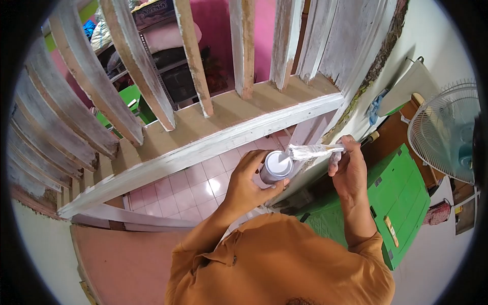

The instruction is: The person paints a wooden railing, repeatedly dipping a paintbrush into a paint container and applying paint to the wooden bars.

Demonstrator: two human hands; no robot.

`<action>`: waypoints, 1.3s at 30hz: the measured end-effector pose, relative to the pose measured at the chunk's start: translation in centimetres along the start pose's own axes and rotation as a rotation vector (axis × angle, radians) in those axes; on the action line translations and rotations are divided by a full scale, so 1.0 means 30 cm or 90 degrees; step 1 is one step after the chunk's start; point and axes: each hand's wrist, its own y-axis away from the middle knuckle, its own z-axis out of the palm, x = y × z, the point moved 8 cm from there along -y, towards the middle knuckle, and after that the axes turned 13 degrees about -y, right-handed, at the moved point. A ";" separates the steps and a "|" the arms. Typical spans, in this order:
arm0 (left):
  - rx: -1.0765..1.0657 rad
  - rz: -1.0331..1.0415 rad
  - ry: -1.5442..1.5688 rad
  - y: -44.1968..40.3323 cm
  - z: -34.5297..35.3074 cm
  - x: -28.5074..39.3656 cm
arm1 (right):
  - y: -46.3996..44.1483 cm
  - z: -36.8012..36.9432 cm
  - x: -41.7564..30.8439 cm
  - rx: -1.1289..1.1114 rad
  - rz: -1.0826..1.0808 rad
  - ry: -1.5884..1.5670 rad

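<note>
My left hand [247, 184] is wrapped round a small can [277, 166] with white paint showing at its top. The fingers of my right hand [349, 165] are closed on the handle end of a paint-covered brush [315, 151]. The brush lies level, its bristle end close to the can's right rim; whether they touch I cannot tell. Ahead of both hands runs a wooden rail [218, 133], white on its near face and brown on top, with upright slats [190, 56] streaked in white.
A green box [399, 198] with a wooden stick [391, 231] on it stands at the right, near a fan [445, 132]. Pink floor tiles [198, 175] show below the rail. Shelves [175, 66] with goods are behind the slats.
</note>
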 end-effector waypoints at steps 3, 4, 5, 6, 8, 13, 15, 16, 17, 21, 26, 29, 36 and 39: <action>0.014 0.007 0.003 0.006 -0.016 0.002 | -0.004 0.054 -0.035 -0.030 -0.032 -0.001; 0.018 0.011 0.002 0.011 -0.019 0.000 | -0.001 0.081 -0.050 -0.052 -0.050 0.001; 0.018 0.010 -0.002 0.017 -0.019 -0.004 | 0.001 0.113 -0.063 -0.059 -0.054 -0.003; 0.018 0.010 -0.007 0.019 -0.022 -0.008 | -0.001 0.151 -0.074 -0.065 -0.058 -0.005; 0.013 0.003 -0.003 0.026 -0.026 -0.012 | -0.009 0.224 -0.111 -0.099 -0.110 -0.002; 0.039 0.024 -0.010 0.049 -0.037 -0.026 | -0.037 0.417 -0.177 -0.221 -0.201 -0.017; 0.020 -0.017 0.000 0.060 -0.037 -0.043 | -0.033 0.484 -0.195 -0.245 -0.244 0.008; 0.023 -0.016 0.000 0.064 -0.039 -0.045 | -0.030 0.514 -0.208 -0.263 -0.282 0.033; 0.034 -0.019 0.001 0.069 -0.044 -0.049 | -0.033 0.542 -0.217 -0.292 -0.298 0.029; 0.049 -0.041 -0.011 0.084 -0.064 -0.066 | -0.038 0.614 -0.254 -0.337 -0.436 0.154; 0.069 -0.045 -0.018 0.092 -0.085 -0.093 | 0.019 0.718 -0.320 -0.388 -0.604 0.231; 0.071 -0.058 -0.030 0.082 -0.092 -0.106 | 0.054 0.746 -0.350 -0.427 -0.695 0.220; 0.107 -0.074 -0.033 0.061 -0.101 -0.163 | 0.086 0.653 -0.290 -0.503 -0.745 0.321; 0.097 -0.072 -0.046 0.050 -0.107 -0.163 | 0.079 0.683 -0.311 -0.453 -0.875 0.488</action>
